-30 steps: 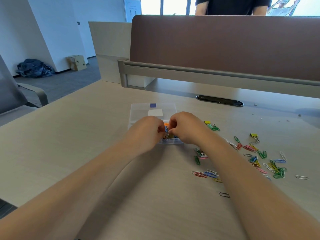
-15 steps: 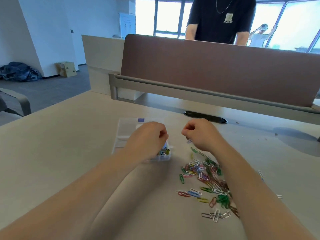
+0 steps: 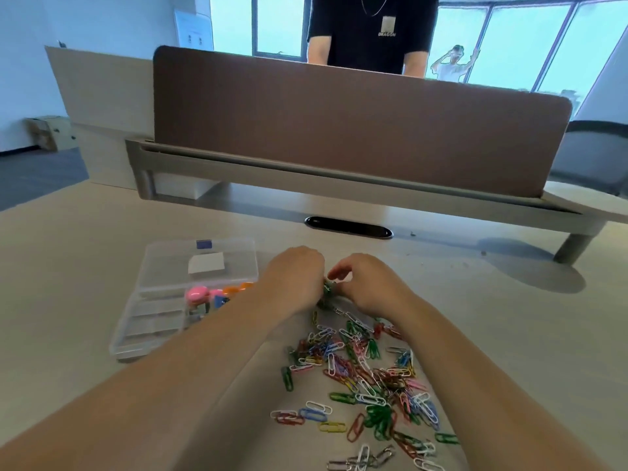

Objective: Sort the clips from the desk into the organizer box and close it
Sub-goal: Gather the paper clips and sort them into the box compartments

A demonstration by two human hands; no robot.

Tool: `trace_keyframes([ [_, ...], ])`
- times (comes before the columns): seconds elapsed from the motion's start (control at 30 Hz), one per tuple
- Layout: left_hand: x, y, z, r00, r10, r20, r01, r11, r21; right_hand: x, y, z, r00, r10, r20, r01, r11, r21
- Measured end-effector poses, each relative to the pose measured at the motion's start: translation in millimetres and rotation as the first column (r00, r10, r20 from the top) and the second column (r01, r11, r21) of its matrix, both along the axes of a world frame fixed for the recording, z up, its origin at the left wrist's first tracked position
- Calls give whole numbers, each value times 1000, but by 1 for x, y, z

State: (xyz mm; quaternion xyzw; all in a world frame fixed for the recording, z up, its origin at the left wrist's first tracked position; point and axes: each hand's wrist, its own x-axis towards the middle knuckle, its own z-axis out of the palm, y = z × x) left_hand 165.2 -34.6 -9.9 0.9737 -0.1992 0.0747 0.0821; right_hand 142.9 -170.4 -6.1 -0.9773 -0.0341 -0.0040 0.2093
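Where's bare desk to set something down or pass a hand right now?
Bare desk lies left of the organizer box, between its lid and the cable slot, and right of the right hand toward the partition foot. Crowded: paper clips spread nearward from the left hand.

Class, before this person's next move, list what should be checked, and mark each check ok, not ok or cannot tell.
1. Organizer box open, with its lid folded back: ok.
2. Front compartments look free for clips: ok.
3. Right hand pinches the green clips: ok.
4. Left hand grips them too: cannot tell, its fingertips are hidden.
5. Desk free of loose clips: not ok, a pile of paper clips lies between the forearms.
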Motion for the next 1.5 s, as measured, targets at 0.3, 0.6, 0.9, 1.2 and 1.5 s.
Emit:
trace_keyframes([
  [0.3,12,-4,-6,998,-55,-38,55,998,17,20,7,-7,998,16,-53,-23,990,-138],
  [0.6,3,1,-2,998,-54,-22,55,998,38,6,-6,-1,999,1,-34,0,999,36],
  [0.9,-35,-10,20,996,-84,-19,76,964,-255,-36,-54,22,985,-146,91,132,981,139],
  [1.2,-65,-47,12,975,-181,-128,137,946,-293,-57,-101,11,979,-203,20,204,976,-76],
  [1.5,-64,-56,4,972,-187,-140,137,941,-309,-33,-95,-8,966,-257,-5,253,955,-151],
])
